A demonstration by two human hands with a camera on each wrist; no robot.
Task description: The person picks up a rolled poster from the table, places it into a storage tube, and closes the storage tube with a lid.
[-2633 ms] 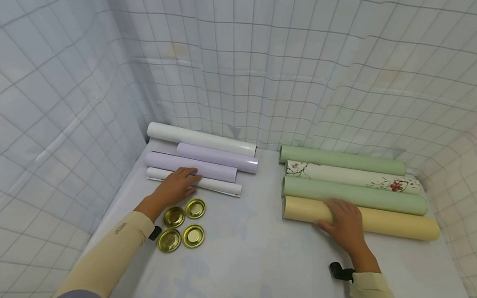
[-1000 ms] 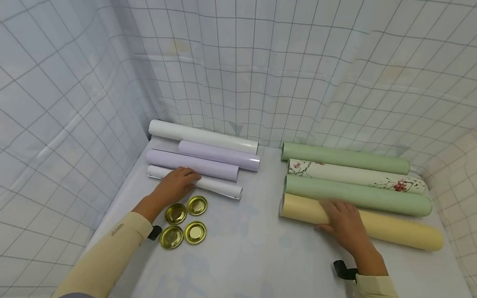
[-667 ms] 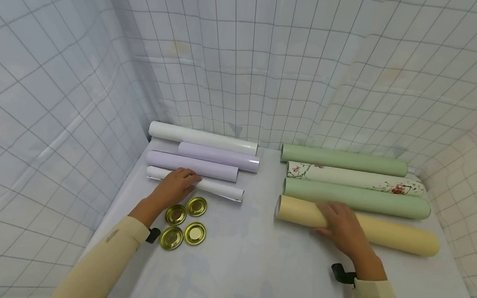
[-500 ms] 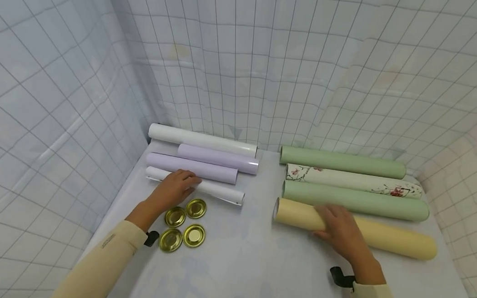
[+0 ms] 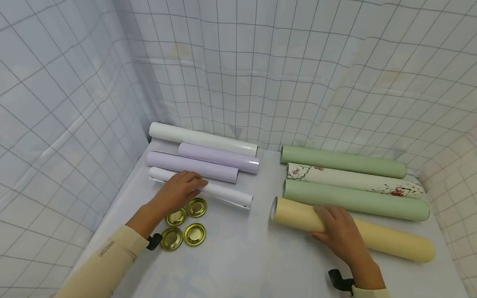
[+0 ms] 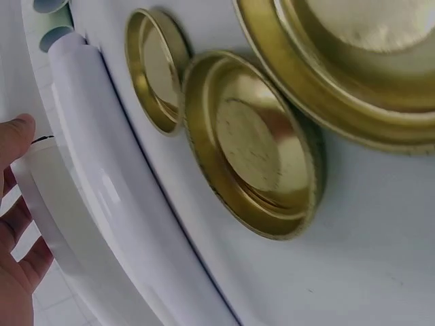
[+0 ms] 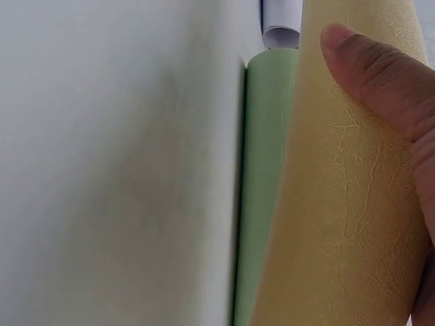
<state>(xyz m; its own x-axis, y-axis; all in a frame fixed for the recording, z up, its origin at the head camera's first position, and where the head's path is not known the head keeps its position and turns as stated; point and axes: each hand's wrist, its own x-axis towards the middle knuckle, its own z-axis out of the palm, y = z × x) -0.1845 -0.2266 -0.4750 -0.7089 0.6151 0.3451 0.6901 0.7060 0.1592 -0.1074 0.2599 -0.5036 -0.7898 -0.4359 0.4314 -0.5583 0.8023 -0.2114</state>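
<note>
My left hand (image 5: 178, 192) grips a thin white paper roll (image 5: 227, 195) near its middle. In the left wrist view, the thumb and fingertips sit on opposite sides of that white roll (image 6: 64, 210). On the right, my right hand (image 5: 340, 230) holds a thick yellow wallpaper roll (image 5: 397, 238). Its thumb lies across the textured yellow roll (image 7: 346, 204) in the right wrist view, with most of the fingers hidden behind it. Right behind the yellow roll is a pale green roll (image 5: 358, 200). Several gold round lids (image 5: 194, 234) lie in front of the white roll, partly beneath the left hand.
Two lilac rolls (image 5: 192, 166) and a larger white roll (image 5: 202, 138) lie behind the left hand. Farther back on the right are a flower-printed roll (image 5: 351, 179) and another green roll (image 5: 344, 162). Grid-patterned curtains (image 5: 243, 67) enclose the white table (image 5: 231, 267).
The yellow roll has come forward and left in my right hand, opening a gap from the green roll. My left hand has shifted slightly right with the thin white roll.
</note>
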